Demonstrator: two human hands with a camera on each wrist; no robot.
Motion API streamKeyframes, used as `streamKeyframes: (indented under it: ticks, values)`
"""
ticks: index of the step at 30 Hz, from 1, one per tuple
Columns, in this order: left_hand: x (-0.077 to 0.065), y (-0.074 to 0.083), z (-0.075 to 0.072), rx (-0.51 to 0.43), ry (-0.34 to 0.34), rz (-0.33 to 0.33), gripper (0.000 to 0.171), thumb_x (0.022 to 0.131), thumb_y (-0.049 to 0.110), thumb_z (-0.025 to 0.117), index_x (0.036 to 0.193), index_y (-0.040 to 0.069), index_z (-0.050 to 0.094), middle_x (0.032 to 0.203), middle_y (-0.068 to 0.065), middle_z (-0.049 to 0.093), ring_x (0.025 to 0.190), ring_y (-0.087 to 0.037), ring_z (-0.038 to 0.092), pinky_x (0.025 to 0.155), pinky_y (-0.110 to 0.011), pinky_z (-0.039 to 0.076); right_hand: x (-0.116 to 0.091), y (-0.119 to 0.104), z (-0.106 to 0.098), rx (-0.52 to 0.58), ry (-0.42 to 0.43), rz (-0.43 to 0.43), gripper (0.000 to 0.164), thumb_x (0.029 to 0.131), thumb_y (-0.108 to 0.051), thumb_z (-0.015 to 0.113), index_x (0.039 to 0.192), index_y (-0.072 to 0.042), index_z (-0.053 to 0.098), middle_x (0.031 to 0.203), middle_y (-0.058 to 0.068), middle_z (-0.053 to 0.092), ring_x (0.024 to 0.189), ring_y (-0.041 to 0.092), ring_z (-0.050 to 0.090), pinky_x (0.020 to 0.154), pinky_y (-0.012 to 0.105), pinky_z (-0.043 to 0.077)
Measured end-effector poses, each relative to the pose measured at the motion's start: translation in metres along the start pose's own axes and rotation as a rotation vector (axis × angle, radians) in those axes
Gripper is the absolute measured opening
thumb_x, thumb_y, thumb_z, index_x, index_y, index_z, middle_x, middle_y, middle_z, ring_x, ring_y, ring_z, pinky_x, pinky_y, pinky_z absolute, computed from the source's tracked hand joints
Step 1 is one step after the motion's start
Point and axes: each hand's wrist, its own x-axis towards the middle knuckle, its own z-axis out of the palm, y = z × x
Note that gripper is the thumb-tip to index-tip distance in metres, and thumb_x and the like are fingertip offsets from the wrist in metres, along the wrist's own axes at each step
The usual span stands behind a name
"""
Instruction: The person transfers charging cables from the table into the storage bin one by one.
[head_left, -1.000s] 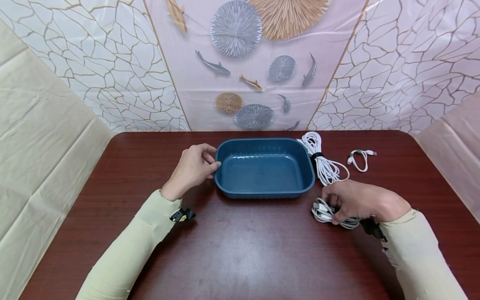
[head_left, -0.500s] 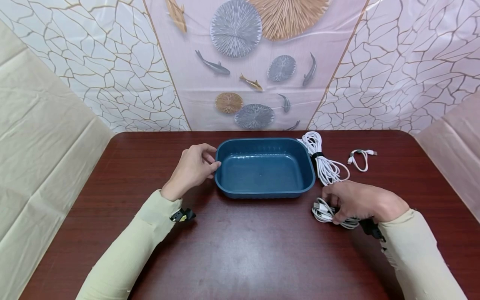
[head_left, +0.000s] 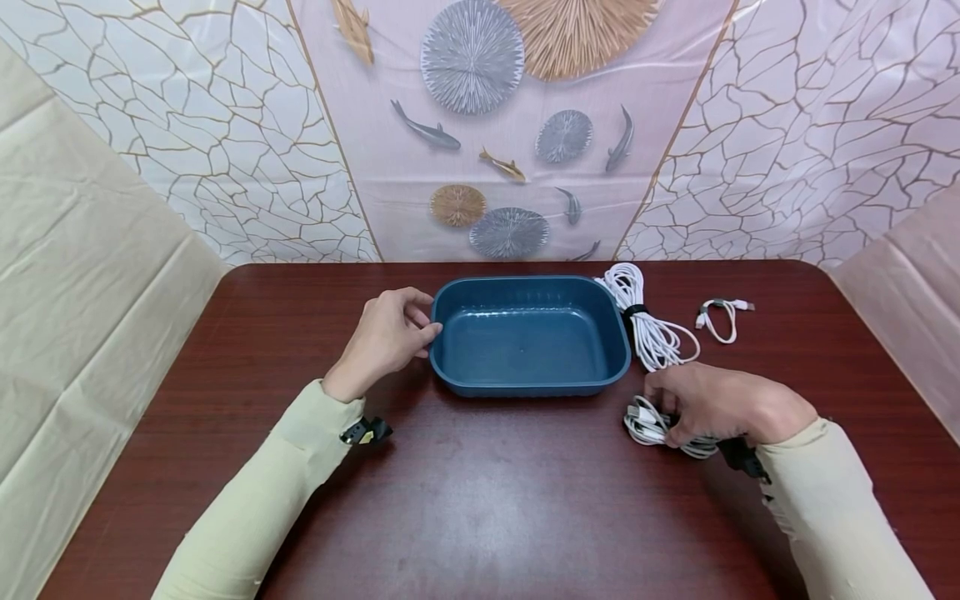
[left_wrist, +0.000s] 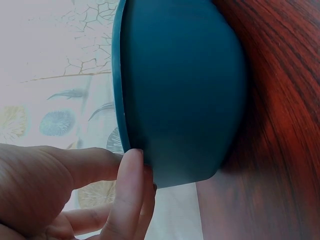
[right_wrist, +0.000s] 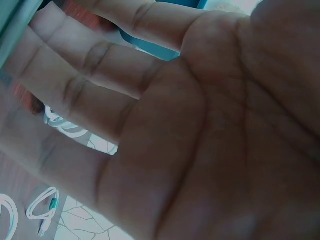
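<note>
Cable bundle (head_left: 641, 425) at near right, held in curled fingers of right hand (head_left: 723, 402), unmoved over the last second, so apparently not lifted. Blue tray (head_left: 525, 388) pinched at left edge by left hand (head_left: 384, 335).

Head view bright, glare on table (head_left: 487, 504); left wrist view's backdrop (left_wrist: 40, 45) washed out; right wrist dim.

The basin (head_left: 525, 346) is blue; cables (head_left: 652, 340) whitish — table (head_left: 480, 500) maroon; outer backdrop (head_left: 247, 125) gold-veined white.
</note>
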Motion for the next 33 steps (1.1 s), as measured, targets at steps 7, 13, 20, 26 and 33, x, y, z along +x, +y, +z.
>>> streamKeyframes:
  ticks: [7, 13, 20, 26, 33]
  values:
    - [0.0001, -0.0004, 0.0004, -0.012, -0.002, -0.001, 0.039, 0.093, 0.009, 0.072, 0.130, -0.002, 0.062, 0.097, -0.018, 0.073, 0.062, -0.014, 0.073, 0.060, -0.028, 0.065, -0.0004, -0.0017, 0.0017, 0.018, -0.003, 0.028, 0.037, 0.069, -0.007, 0.087, 0.093, -0.013, 0.061, 0.088, 0.003, 0.060, 0.080, 0.015, 0.054, 0.064, 0.025, 0.047]
    - [0.0000, -0.0009, 0.0011, -0.019, 0.000, 0.001, 0.038, 0.093, 0.008, 0.072, 0.129, -0.002, 0.063, 0.097, -0.018, 0.072, 0.062, -0.014, 0.073, 0.061, -0.029, 0.065, -0.0009, -0.0034, 0.0027, 0.027, 0.001, 0.035, 0.035, 0.069, -0.006, 0.086, 0.093, -0.013, 0.061, 0.086, 0.002, 0.060, 0.078, 0.014, 0.054, 0.063, 0.025, 0.047]
    - [-0.0002, -0.0011, 0.0014, -0.026, 0.007, 0.006, 0.038, 0.093, 0.008, 0.071, 0.129, -0.002, 0.063, 0.098, -0.019, 0.072, 0.062, -0.014, 0.073, 0.062, -0.032, 0.066, -0.0006, -0.0043, 0.0018, 0.019, 0.008, 0.028, 0.034, 0.070, -0.007, 0.085, 0.092, -0.013, 0.061, 0.085, 0.001, 0.060, 0.078, 0.013, 0.053, 0.064, 0.024, 0.046]
    - [-0.0005, -0.0005, 0.0012, -0.016, 0.008, 0.002, 0.038, 0.094, 0.009, 0.071, 0.129, -0.002, 0.063, 0.097, -0.018, 0.072, 0.062, -0.014, 0.073, 0.064, -0.035, 0.067, -0.0011, -0.0054, 0.0001, 0.005, 0.006, 0.021, 0.035, 0.070, -0.007, 0.086, 0.093, -0.012, 0.060, 0.086, 0.001, 0.060, 0.079, 0.014, 0.054, 0.064, 0.025, 0.047]
    - [-0.0003, -0.0004, 0.0017, -0.008, 0.010, -0.002, 0.037, 0.094, 0.009, 0.071, 0.128, -0.001, 0.063, 0.099, -0.018, 0.071, 0.062, -0.015, 0.073, 0.064, -0.035, 0.067, -0.0026, -0.0073, -0.0010, 0.031, 0.005, 0.026, 0.034, 0.072, -0.007, 0.085, 0.094, -0.013, 0.060, 0.087, 0.001, 0.060, 0.080, 0.014, 0.054, 0.065, 0.024, 0.046]
